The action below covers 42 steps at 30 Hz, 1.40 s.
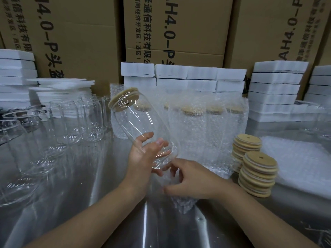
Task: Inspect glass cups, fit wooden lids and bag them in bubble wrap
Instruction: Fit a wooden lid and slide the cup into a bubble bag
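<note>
A: Where is the cup?
B: The glass cup (141, 120), wooden lid (123, 99) fitted, is held tilted at centre. The base is gripped by the left hand (145, 154), fingers curled round it.
A: And the right hand (193, 179)?
B: Fingers bent; the bubble-wrap bag (180, 203) is pinched just below the base (mouth presumably held open for insertion).

Packing warehouse: stacked cartons (80, 33), foam blocks (275, 86), steel table (161, 221).

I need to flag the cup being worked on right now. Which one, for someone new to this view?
On the steel table, look before the row of bubble-wrapped cups. The left hand grips a glass cup by its base, near the bubble bag the right hand holds. It alone is tilted, unwrapped and already wearing a wooden lid.
</note>
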Each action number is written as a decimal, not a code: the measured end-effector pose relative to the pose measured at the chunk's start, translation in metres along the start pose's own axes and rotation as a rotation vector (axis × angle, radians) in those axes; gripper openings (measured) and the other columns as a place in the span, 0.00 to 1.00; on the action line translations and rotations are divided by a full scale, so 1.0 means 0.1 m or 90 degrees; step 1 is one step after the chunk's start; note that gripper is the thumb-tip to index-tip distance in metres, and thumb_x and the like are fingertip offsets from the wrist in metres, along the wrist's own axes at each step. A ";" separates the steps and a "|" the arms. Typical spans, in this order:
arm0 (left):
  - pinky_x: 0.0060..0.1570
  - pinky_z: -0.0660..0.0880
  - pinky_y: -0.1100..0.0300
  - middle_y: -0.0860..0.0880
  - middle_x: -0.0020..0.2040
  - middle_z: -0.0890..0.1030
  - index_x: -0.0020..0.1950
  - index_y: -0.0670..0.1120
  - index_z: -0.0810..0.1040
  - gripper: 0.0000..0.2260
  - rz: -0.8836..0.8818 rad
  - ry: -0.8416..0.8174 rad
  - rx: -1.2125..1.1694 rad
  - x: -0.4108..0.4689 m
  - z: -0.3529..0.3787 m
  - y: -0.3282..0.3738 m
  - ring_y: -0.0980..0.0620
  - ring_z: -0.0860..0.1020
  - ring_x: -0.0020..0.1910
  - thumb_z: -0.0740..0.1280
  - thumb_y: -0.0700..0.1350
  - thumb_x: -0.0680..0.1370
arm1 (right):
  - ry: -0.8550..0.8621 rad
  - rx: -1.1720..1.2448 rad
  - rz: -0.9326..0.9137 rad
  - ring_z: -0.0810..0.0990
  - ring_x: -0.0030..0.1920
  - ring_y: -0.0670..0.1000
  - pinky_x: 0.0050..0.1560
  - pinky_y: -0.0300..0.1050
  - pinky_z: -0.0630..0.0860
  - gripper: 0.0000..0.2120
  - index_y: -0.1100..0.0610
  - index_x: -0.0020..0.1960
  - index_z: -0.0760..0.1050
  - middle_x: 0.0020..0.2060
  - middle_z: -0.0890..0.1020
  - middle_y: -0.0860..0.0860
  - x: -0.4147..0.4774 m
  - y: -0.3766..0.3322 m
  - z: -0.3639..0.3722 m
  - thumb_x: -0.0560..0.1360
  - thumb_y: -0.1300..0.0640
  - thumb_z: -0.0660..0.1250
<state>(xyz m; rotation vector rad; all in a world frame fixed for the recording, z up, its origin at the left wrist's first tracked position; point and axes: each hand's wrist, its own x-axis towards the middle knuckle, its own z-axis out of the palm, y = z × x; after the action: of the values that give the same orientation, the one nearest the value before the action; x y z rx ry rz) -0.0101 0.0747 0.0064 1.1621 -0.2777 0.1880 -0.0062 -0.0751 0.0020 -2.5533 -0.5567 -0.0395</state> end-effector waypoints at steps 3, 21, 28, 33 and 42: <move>0.23 0.75 0.62 0.42 0.49 0.83 0.64 0.45 0.70 0.32 0.000 -0.015 -0.007 -0.02 0.01 0.00 0.52 0.84 0.39 0.72 0.53 0.62 | 0.038 0.025 0.001 0.76 0.38 0.42 0.43 0.39 0.74 0.15 0.46 0.54 0.72 0.42 0.78 0.43 0.03 0.03 0.00 0.69 0.50 0.70; 0.37 0.83 0.54 0.42 0.43 0.85 0.54 0.46 0.74 0.20 -0.061 -0.077 -0.134 0.04 -0.01 -0.05 0.44 0.85 0.42 0.67 0.53 0.66 | 0.183 0.354 0.111 0.80 0.32 0.44 0.33 0.38 0.76 0.15 0.50 0.32 0.80 0.29 0.81 0.46 0.11 0.07 -0.07 0.71 0.67 0.69; 0.44 0.83 0.53 0.41 0.48 0.85 0.56 0.42 0.76 0.29 -0.125 -0.114 -0.155 0.03 -0.01 -0.02 0.43 0.85 0.46 0.70 0.61 0.64 | 0.170 0.190 0.012 0.76 0.30 0.36 0.33 0.28 0.69 0.12 0.42 0.36 0.78 0.34 0.82 0.40 0.08 0.05 -0.04 0.70 0.59 0.71; 0.49 0.80 0.54 0.45 0.46 0.86 0.41 0.50 0.87 0.19 -0.120 -0.104 -0.087 0.04 -0.02 -0.01 0.46 0.85 0.48 0.72 0.64 0.64 | 0.125 0.184 0.020 0.74 0.31 0.38 0.36 0.33 0.68 0.16 0.44 0.45 0.77 0.31 0.77 0.39 0.05 -0.02 -0.04 0.61 0.38 0.67; 0.35 0.81 0.58 0.42 0.44 0.86 0.57 0.44 0.73 0.26 -0.098 -0.116 -0.133 0.01 0.01 -0.03 0.46 0.85 0.39 0.71 0.54 0.64 | 0.125 0.158 0.046 0.80 0.41 0.45 0.46 0.45 0.78 0.20 0.49 0.56 0.73 0.41 0.82 0.49 0.09 0.05 0.02 0.64 0.51 0.68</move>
<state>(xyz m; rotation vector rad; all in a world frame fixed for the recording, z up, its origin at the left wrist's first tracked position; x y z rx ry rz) -0.0079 0.0723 0.0044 0.9891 -0.3580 -0.0816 0.0034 -0.0745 -0.0014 -2.2936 -0.3675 -0.1821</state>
